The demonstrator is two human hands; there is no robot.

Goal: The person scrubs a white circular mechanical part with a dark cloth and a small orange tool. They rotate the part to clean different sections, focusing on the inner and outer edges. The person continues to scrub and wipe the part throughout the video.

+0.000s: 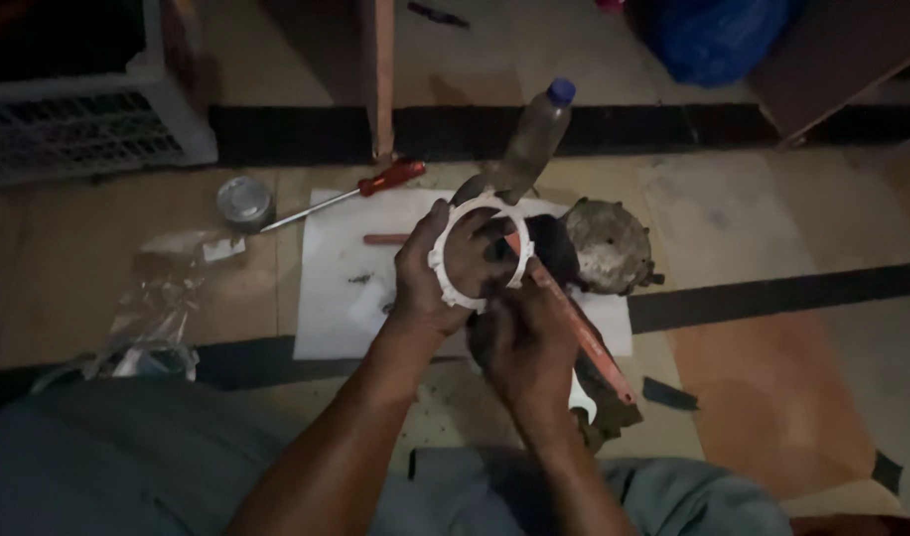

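Observation:
My left hand [437, 273] grips a pale toothed metal ring [450, 283] by its left side and holds it upright above a white sheet [341, 288]. My right hand [522, 342] is closed on a long thin reddish rod [594, 347] whose upper end meets the ring's right edge. The rod slants down to the right past my wrist. Both hands are dark with grime.
A round, dirty metal housing [611, 245] lies on the sheet to the right. A plastic bottle with a blue cap [534, 134] stands behind the hands. A red-handled screwdriver [360, 191], a small tin [244, 201], crumpled clear plastic [162, 298] and a white crate [87, 129] are at the left.

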